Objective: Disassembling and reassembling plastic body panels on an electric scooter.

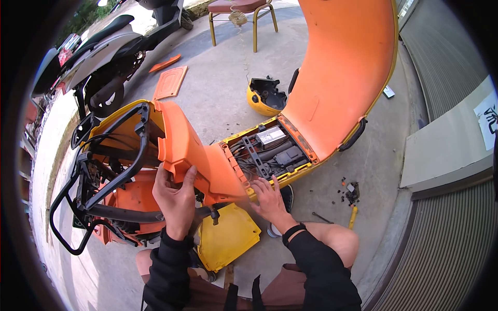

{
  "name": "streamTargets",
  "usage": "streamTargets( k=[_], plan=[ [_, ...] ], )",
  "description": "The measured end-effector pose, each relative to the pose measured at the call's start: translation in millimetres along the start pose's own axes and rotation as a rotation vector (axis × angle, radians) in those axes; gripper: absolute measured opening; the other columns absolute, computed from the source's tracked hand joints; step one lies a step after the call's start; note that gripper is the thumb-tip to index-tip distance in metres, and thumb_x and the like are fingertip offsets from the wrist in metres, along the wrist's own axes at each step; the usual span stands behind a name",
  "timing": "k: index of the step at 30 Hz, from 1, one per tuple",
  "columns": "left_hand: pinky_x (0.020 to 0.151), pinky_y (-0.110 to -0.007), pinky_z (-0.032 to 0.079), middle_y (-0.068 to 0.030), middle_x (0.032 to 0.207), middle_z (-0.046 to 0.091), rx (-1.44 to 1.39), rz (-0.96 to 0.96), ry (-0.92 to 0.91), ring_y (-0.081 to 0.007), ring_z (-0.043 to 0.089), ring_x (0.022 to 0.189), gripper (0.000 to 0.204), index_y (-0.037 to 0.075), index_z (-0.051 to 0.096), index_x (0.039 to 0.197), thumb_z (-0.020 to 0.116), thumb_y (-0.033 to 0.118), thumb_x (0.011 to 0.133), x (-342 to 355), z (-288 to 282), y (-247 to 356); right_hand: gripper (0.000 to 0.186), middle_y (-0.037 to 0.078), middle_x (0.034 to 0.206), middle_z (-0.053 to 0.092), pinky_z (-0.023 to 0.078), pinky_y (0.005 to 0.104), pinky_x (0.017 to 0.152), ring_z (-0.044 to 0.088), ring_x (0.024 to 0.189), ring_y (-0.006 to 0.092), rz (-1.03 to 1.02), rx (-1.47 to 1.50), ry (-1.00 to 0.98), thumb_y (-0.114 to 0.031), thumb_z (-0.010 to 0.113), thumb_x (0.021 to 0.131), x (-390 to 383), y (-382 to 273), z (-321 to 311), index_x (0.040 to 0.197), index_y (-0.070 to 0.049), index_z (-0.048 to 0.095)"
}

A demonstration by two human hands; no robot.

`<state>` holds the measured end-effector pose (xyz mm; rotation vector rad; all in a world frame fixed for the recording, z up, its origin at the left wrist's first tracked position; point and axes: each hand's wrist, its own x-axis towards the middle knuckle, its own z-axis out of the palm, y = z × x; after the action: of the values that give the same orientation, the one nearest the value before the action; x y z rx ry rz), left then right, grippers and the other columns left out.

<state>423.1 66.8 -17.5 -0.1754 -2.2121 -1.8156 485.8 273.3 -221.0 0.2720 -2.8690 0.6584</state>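
An orange scooter body panel (pixel 181 136) stands against the scooter's bare black frame (pixel 137 155), its lower part reaching right toward an uncovered floor compartment. My left hand (pixel 178 201) is closed on the near edge of this panel, thumb in front and some fingers hidden behind. My right hand (pixel 271 201) has its fingers apart, with the tips at the near rim of the compartment, close to the panel's blurred right end. In the compartment sit a silver box (pixel 271 137), a black box (pixel 289 156), a black bracket (pixel 256 157) and several cables.
Between my legs lies a yellow panel (pixel 228 236). A long orange scooter section (pixel 337 78) rises beyond the compartment. On the ground are a yellow headlight housing (pixel 264 97), loose orange covers (pixel 171 82), small parts (pixel 352 193) and a yellow-handled tool (pixel 353 217). A chair (pixel 241 7) stands behind.
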Motion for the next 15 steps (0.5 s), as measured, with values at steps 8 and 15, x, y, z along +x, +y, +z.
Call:
streamTargets(
  k=[8, 15],
  plan=[
    [0.071, -0.021, 0.051, -0.0076, 0.101, 0.064, 0.044, 0.063, 0.036, -0.0087, 0.061, 0.085, 0.032, -0.006, 0.054, 0.117, 0.067, -0.001, 0.087, -12, 2, -6, 0.052, 0.008, 0.121, 0.055, 0.011, 0.0512, 0.118, 0.043, 0.128, 0.0252, 0.114, 0.115, 0.052, -0.017, 0.076, 0.067, 8, -12, 15, 0.114, -0.005, 0.057],
    [0.082, -0.024, 0.047, -0.0089, 0.108, 0.064, 0.01, 0.019, 0.104, -0.0103, 0.06, 0.093, 0.033, -0.006, 0.055, 0.118, 0.068, -0.001, 0.088, -19, 11, 0, 0.052, 0.01, 0.116, 0.055, 0.013, 0.05, 0.118, 0.044, 0.124, 0.0272, 0.147, 0.087, 0.057, -0.015, 0.075, 0.066, 9, -14, 18, 0.114, -0.003, 0.056]
  ],
)
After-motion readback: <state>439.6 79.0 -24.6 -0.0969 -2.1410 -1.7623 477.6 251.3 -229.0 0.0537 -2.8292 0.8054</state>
